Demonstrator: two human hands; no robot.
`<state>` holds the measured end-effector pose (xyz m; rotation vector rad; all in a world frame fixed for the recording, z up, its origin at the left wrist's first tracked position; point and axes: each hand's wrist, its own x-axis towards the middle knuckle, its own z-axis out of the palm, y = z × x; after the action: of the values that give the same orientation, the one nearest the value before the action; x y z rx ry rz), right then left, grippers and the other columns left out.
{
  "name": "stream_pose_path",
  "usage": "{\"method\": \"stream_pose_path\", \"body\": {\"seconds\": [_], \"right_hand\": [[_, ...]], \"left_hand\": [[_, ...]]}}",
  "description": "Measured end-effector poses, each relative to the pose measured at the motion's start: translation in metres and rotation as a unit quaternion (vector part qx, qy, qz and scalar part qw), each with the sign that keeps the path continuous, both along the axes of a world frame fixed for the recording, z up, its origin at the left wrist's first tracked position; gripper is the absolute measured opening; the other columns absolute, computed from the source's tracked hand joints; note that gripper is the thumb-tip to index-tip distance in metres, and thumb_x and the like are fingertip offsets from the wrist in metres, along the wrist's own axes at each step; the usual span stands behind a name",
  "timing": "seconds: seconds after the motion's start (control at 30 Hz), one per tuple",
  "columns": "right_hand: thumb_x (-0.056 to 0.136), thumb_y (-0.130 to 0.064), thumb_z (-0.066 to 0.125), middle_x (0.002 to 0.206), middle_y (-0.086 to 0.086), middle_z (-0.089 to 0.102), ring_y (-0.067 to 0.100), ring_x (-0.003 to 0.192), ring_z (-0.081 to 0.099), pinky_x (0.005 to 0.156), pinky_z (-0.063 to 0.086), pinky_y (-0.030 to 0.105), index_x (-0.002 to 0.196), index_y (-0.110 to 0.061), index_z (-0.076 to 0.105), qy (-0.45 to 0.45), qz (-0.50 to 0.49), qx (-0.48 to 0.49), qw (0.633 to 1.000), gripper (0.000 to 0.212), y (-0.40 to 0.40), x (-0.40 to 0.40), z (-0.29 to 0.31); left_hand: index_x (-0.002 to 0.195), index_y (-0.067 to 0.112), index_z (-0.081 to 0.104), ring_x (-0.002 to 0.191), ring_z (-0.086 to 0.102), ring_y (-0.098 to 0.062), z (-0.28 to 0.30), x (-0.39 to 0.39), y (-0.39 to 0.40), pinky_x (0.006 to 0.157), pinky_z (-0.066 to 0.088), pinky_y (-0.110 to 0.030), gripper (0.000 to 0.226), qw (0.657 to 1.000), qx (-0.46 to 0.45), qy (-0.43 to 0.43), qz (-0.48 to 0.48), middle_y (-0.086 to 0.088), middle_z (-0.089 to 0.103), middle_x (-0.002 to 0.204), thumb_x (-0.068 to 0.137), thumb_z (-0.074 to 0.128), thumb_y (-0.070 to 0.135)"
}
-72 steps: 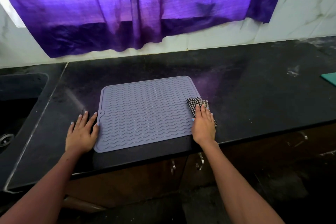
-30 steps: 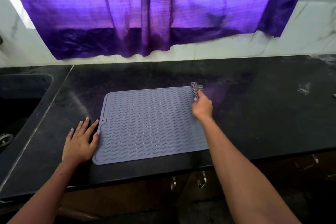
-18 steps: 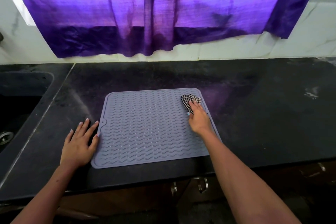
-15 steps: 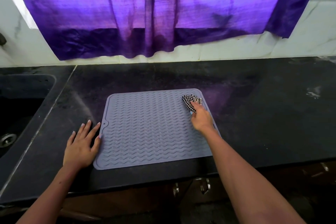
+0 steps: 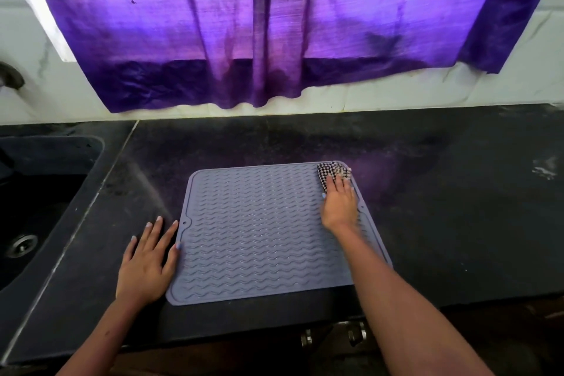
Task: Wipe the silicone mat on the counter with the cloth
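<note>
A grey-lilac silicone mat [image 5: 259,232] with a wavy ribbed surface lies flat on the black counter [image 5: 442,207]. A small black-and-white checked cloth [image 5: 331,172] sits bunched at the mat's far right corner. My right hand [image 5: 338,204] presses flat on the cloth with straight fingers, covering its near part. My left hand [image 5: 149,259] lies flat on the counter with fingers spread, its thumb side touching the mat's left edge.
A dark sink [image 5: 36,201] with a metal drain [image 5: 21,246] is set into the counter at the left. A purple curtain [image 5: 274,24] hangs over the white tiled wall behind. Cabinet handles [image 5: 354,337] show below the counter's front edge.
My right hand has pushed the cloth along the mat's right side and now back to the far right corner. My left hand has stayed flat at the mat's left edge.
</note>
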<state>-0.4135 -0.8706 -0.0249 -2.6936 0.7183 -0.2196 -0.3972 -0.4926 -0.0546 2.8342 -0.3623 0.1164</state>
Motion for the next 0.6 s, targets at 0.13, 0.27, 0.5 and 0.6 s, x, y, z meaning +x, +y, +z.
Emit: {"method": "stream_pose_path", "body": {"seconds": [0.13, 0.27, 0.5, 0.6], "right_hand": [[0.097, -0.015, 0.038, 0.159, 0.008, 0.005, 0.023, 0.147, 0.003, 0.119, -0.001, 0.032, 0.151, -0.014, 0.011, 0.034, 0.013, -0.044, 0.998, 0.061, -0.003, 0.002, -0.007], [0.093, -0.009, 0.044, 0.159, 0.007, 0.01, 0.023, 0.147, 0.008, 0.121, 0.007, 0.033, 0.15, -0.014, 0.017, 0.043, 0.037, -0.012, 0.998, 0.063, -0.012, 0.007, 0.001], [0.096, -0.014, 0.045, 0.146, 0.011, 0.042, 0.03, 0.132, 0.042, 0.106, 0.034, 0.031, 0.14, -0.019, 0.044, -0.011, -0.049, 0.264, 0.963, 0.044, -0.024, 0.016, 0.041], [0.097, -0.013, 0.043, 0.142, 0.006, 0.047, 0.028, 0.126, 0.048, 0.101, 0.038, 0.03, 0.139, -0.016, 0.045, -0.093, -0.103, 0.317, 0.938, 0.042, -0.007, 0.018, 0.052]], "left_hand": [[0.146, 0.026, 0.026, 0.142, 0.007, -0.011, -0.003, 0.001, 0.001, 0.117, 0.007, -0.04, 0.073, 1.0, 0.003, -0.003, -0.001, -0.001, 0.02, 0.156, 0.085, 0.006, 0.061], [0.146, 0.026, 0.027, 0.143, 0.008, -0.012, -0.004, 0.001, 0.0, 0.116, 0.007, -0.04, 0.072, 1.0, 0.006, -0.005, -0.001, -0.001, 0.02, 0.155, 0.086, 0.007, 0.06], [0.146, 0.026, 0.03, 0.145, 0.012, -0.016, 0.001, -0.001, -0.001, 0.117, 0.008, -0.041, 0.076, 1.0, 0.002, -0.001, 0.001, -0.003, 0.021, 0.156, 0.083, 0.004, 0.061], [0.146, 0.027, 0.028, 0.145, 0.01, -0.015, 0.001, -0.001, -0.002, 0.117, 0.006, -0.039, 0.077, 1.0, -0.001, 0.001, 0.003, -0.001, 0.019, 0.156, 0.082, 0.003, 0.061]]}}
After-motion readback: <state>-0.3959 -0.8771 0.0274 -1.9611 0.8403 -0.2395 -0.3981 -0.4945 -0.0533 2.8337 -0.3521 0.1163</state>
